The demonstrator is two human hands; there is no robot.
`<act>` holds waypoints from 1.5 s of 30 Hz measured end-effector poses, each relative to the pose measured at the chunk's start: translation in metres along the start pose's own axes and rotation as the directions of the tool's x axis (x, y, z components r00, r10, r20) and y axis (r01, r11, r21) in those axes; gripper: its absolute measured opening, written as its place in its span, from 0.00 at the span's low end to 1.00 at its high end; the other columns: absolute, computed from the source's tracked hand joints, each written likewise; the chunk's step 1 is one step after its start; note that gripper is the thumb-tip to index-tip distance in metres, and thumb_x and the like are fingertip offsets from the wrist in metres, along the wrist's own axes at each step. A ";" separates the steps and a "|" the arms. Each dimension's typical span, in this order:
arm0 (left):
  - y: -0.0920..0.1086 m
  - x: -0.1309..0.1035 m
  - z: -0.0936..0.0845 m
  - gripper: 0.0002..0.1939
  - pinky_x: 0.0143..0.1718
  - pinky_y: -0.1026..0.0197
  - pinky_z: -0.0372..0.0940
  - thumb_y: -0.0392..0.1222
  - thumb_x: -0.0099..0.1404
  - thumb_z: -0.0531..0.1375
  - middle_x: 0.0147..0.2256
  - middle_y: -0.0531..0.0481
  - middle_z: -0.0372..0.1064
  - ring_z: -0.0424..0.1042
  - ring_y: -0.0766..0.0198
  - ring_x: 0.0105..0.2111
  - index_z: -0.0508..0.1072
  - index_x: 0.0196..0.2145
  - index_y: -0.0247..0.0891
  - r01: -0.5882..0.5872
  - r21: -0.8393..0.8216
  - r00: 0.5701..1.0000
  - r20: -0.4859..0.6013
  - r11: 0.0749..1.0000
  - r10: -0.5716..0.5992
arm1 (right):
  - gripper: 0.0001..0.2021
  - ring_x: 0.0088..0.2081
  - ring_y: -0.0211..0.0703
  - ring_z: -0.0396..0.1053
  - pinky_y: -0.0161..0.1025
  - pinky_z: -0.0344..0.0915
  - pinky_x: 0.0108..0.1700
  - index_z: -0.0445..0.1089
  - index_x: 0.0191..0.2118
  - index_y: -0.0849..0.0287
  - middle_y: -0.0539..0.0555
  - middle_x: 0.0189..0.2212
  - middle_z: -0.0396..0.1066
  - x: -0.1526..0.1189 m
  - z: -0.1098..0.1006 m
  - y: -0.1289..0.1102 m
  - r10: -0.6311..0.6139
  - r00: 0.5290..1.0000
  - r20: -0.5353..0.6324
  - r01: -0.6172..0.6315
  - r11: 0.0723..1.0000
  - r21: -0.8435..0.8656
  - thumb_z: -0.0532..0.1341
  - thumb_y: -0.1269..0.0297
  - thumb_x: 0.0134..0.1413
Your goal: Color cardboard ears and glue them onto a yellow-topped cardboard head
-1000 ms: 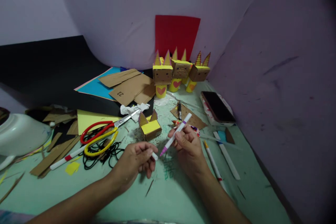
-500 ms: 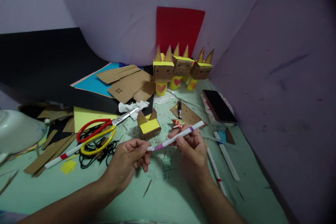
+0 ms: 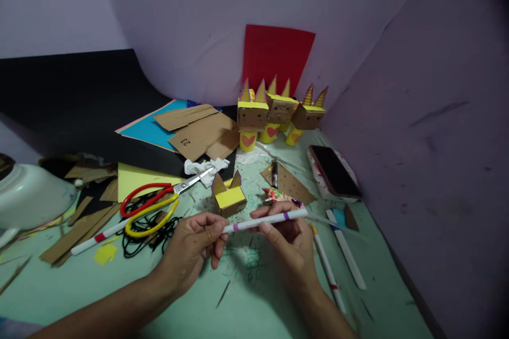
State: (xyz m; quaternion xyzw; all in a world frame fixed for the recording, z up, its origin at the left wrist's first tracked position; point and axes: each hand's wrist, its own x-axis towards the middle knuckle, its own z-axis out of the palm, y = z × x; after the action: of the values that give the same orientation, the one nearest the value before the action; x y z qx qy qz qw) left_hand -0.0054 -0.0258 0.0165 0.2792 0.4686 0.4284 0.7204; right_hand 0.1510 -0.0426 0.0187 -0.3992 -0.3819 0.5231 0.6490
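Note:
Between both hands lies a white felt-tip marker with purple bands, level above the table. My left hand pinches its cap end, and the purple tip is covered by the cap. Around the barrel, the fingers of my right hand are closed. Just beyond the left fingers sits a small cardboard box head with a yellow top and two pointed ears. A floral-patterned pencil-like piece lies behind the right fingers.
Red-and-yellow-handled scissors rest on black cord at left. Several cardboard figures with yellow bodies stand at the back. A phone lies at right, near white markers. Cardboard pieces lie on black paper.
The marker's purple tip, bare before, is now inside the cap in my left hand. My right hand has brought the barrel left and lower, nearly level. The view has shifted slightly.

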 end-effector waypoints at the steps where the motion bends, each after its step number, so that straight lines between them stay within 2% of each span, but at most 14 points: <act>1: 0.000 0.000 -0.001 0.18 0.08 0.74 0.52 0.48 0.42 0.71 0.14 0.56 0.65 0.58 0.75 0.10 0.72 0.23 0.33 0.010 0.001 1.000 -0.006 1.000 -0.010 | 0.07 0.27 0.39 0.71 0.35 0.67 0.31 0.68 0.29 0.58 0.51 0.28 0.75 0.001 -0.001 0.001 0.011 1.000 0.008 -0.010 0.999 -0.035 0.67 0.65 0.44; 5: -0.002 -0.002 -0.003 0.19 0.05 0.76 0.44 0.51 0.43 0.69 0.12 0.59 0.63 0.50 0.78 0.07 0.70 0.22 0.34 0.038 0.041 0.999 0.008 0.998 -0.039 | 0.08 0.23 0.39 0.70 0.33 0.66 0.26 0.72 0.28 0.59 0.50 0.21 0.73 0.002 -0.007 0.007 0.073 0.997 -0.003 -0.072 0.984 -0.166 0.68 0.62 0.43; 9: -0.004 -0.003 -0.004 0.20 0.05 0.75 0.43 0.54 0.44 0.68 0.12 0.59 0.61 0.49 0.78 0.07 0.67 0.20 0.35 0.004 0.074 1.000 -0.010 0.997 -0.003 | 0.11 0.20 0.40 0.69 0.33 0.63 0.23 0.71 0.24 0.61 0.51 0.16 0.72 0.000 -0.007 0.013 0.072 0.994 -0.081 -0.090 0.966 -0.241 0.69 0.59 0.41; 24: -0.004 -0.004 -0.004 0.21 0.07 0.74 0.41 0.55 0.45 0.67 0.11 0.60 0.59 0.48 0.78 0.08 0.65 0.20 0.35 -0.066 0.101 0.998 -0.017 0.993 0.068 | 0.11 0.22 0.42 0.70 0.35 0.65 0.26 0.71 0.24 0.60 0.54 0.18 0.74 -0.001 -0.007 0.017 0.130 0.991 -0.033 -0.134 0.952 -0.274 0.68 0.57 0.41; 28: -0.001 -0.002 -0.003 0.19 0.08 0.73 0.41 0.54 0.47 0.65 0.12 0.60 0.59 0.48 0.77 0.09 0.65 0.21 0.36 -0.094 0.174 0.996 0.020 0.980 0.092 | 0.11 0.21 0.41 0.70 0.34 0.65 0.25 0.71 0.25 0.60 0.53 0.18 0.74 0.000 -0.009 0.016 0.028 0.999 -0.036 -0.035 0.975 -0.219 0.68 0.58 0.42; 31: 0.006 0.001 -0.008 0.17 0.11 0.71 0.43 0.54 0.51 0.62 0.13 0.61 0.57 0.47 0.76 0.10 0.65 0.22 0.37 -0.147 0.275 0.988 -0.011 0.950 0.156 | 0.11 0.20 0.38 0.68 0.33 0.65 0.24 0.70 0.25 0.59 0.49 0.18 0.71 0.004 -0.016 0.011 -0.100 0.982 -0.160 0.088 0.993 -0.084 0.68 0.58 0.43; 33: 0.013 0.003 -0.014 0.15 0.13 0.70 0.46 0.51 0.53 0.59 0.15 0.60 0.57 0.50 0.75 0.12 0.66 0.22 0.37 -0.199 0.433 0.974 -0.014 0.879 0.227 | 0.11 0.19 0.35 0.66 0.32 0.66 0.23 0.68 0.26 0.58 0.46 0.17 0.69 0.008 -0.019 0.005 -0.086 0.956 -0.280 0.102 0.994 0.045 0.68 0.57 0.43; 34: 0.016 0.003 -0.017 0.14 0.15 0.69 0.47 0.50 0.54 0.59 0.15 0.59 0.57 0.52 0.73 0.14 0.66 0.21 0.36 -0.217 0.544 0.970 0.024 0.810 0.244 | 0.12 0.18 0.34 0.65 0.32 0.66 0.22 0.67 0.27 0.57 0.45 0.16 0.68 0.010 -0.020 0.003 -0.056 0.949 -0.311 0.092 0.990 0.104 0.68 0.57 0.43; 36: 0.022 0.003 -0.022 0.14 0.19 0.67 0.49 0.48 0.53 0.58 0.16 0.57 0.56 0.55 0.70 0.17 0.67 0.18 0.36 -0.232 0.767 0.969 0.130 0.598 0.210 | 0.13 0.16 0.32 0.63 0.30 0.66 0.21 0.66 0.28 0.56 0.44 0.15 0.68 0.012 -0.019 -0.002 -0.003 0.947 -0.321 0.065 0.981 0.183 0.69 0.57 0.42; 38: 0.024 0.003 -0.025 0.15 0.21 0.65 0.49 0.48 0.53 0.59 0.15 0.57 0.55 0.56 0.68 0.19 0.67 0.17 0.36 -0.224 0.908 0.967 0.162 0.354 0.197 | 0.13 0.16 0.32 0.63 0.29 0.65 0.20 0.66 0.29 0.56 0.44 0.15 0.68 0.012 -0.016 -0.005 0.021 0.958 -0.287 0.044 0.975 0.218 0.69 0.57 0.42; 40: 0.023 0.006 -0.028 0.14 0.22 0.63 0.51 0.51 0.53 0.59 0.16 0.57 0.55 0.58 0.66 0.19 0.67 0.20 0.37 -0.177 0.963 0.938 0.102 0.203 0.331 | 0.13 0.16 0.32 0.63 0.30 0.66 0.20 0.67 0.29 0.57 0.45 0.15 0.69 0.013 -0.013 -0.006 0.025 0.959 -0.283 0.042 0.973 0.229 0.69 0.58 0.41; 42: 0.019 0.013 -0.029 0.15 0.25 0.62 0.56 0.52 0.52 0.61 0.22 0.55 0.61 0.63 0.63 0.23 0.68 0.30 0.37 -0.154 0.965 0.863 0.026 0.213 0.505 | 0.14 0.16 0.33 0.64 0.31 0.67 0.20 0.68 0.30 0.57 0.46 0.15 0.70 0.013 -0.011 -0.005 0.024 0.949 -0.313 0.053 0.970 0.236 0.70 0.58 0.39; 43: 0.016 0.017 -0.028 0.20 0.28 0.60 0.60 0.51 0.51 0.62 0.28 0.51 0.66 0.66 0.60 0.27 0.68 0.38 0.37 -0.172 0.952 0.833 0.002 0.254 0.554 | 0.14 0.17 0.33 0.65 0.31 0.68 0.21 0.69 0.30 0.57 0.46 0.16 0.71 0.013 -0.011 -0.004 0.028 0.945 -0.325 0.052 0.970 0.236 0.70 0.57 0.38; 45: 0.014 0.027 -0.027 0.36 0.37 0.55 0.64 0.47 0.49 0.64 0.44 0.42 0.67 0.69 0.54 0.40 0.59 0.54 0.36 -0.246 0.913 0.819 0.016 0.326 0.573 | 0.15 0.18 0.35 0.68 0.32 0.69 0.23 0.71 0.31 0.58 0.49 0.17 0.73 0.014 -0.011 -0.003 0.044 0.945 -0.326 0.032 0.974 0.225 0.70 0.56 0.38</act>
State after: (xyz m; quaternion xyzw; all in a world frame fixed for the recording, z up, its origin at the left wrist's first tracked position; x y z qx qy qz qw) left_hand -0.0292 0.0046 0.0049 0.6511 0.6389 0.3268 0.2469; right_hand 0.1641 -0.0309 0.0179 -0.4050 -0.2049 0.4915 0.7432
